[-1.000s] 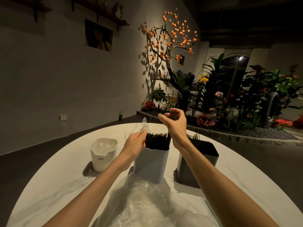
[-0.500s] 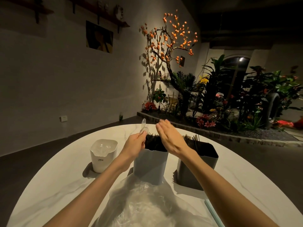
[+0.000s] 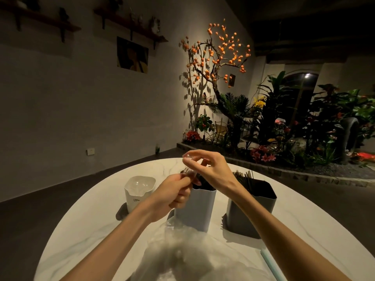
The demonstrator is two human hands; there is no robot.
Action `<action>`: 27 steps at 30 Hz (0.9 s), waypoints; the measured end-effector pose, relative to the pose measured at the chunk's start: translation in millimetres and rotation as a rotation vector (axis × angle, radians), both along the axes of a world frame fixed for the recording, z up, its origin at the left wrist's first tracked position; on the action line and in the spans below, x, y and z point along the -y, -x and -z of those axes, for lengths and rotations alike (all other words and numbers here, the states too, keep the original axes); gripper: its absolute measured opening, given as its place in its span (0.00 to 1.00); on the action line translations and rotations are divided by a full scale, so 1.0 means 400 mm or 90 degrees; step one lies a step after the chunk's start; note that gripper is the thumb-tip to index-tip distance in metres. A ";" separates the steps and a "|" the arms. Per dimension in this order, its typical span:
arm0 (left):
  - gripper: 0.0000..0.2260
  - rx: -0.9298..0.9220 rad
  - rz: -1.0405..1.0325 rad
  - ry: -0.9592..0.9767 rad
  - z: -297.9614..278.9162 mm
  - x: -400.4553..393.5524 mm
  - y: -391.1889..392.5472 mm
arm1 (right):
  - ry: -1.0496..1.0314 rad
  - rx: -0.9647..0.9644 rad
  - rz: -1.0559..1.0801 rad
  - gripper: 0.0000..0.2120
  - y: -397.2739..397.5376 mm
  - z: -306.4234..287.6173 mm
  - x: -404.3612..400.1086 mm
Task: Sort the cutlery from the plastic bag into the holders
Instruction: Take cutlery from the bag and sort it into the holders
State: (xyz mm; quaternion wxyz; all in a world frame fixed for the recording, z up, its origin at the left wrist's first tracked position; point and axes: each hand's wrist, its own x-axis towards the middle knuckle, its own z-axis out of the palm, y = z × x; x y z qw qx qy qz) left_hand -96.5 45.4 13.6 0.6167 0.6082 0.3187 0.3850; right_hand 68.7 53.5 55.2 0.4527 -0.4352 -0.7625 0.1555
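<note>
Left hand: the left hand (image 3: 174,191) is curled round the lower end of a clear plastic spoon (image 3: 187,166), gripping its handle just in front of the middle holder (image 3: 195,207).
Right hand: the right hand (image 3: 211,169) comes in from above, thumb and forefinger pinching at the spoon's upper end, the other fingers loosely bent.
Spoon: held in the air between both hands above the middle holder's rim; its long axis runs steeply up and slightly back, bowl end at the top, handle end down in the left fist. It's see-through and dim, so the exact outline is hard to make out.
Middle holder: pale, upright on the worktop (image 3: 304,230), packed with dark cutlery whose tips show behind the hands.
Right holder: a grey holder (image 3: 251,207) stands just beside it, dark handles poking out of its far corner.
Left holder: a white holder (image 3: 140,191) stands apart on the left, a clear, glossy content inside.
Plastic bag: the crumpled clear plastic bag (image 3: 192,254) lies on the near side of the worktop, touching the middle holder's base.
</note>
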 end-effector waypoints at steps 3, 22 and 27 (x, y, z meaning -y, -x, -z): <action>0.14 0.047 0.002 -0.008 0.001 0.023 0.019 | 0.053 -0.101 -0.010 0.13 0.005 -0.010 0.023; 0.24 -0.107 -0.226 -0.091 0.058 -0.049 0.247 | 0.294 -0.096 -0.146 0.15 0.274 0.045 -0.101; 0.26 -0.137 -0.238 -0.124 0.045 -0.126 0.293 | 0.236 -0.099 -0.135 0.15 0.346 0.053 -0.174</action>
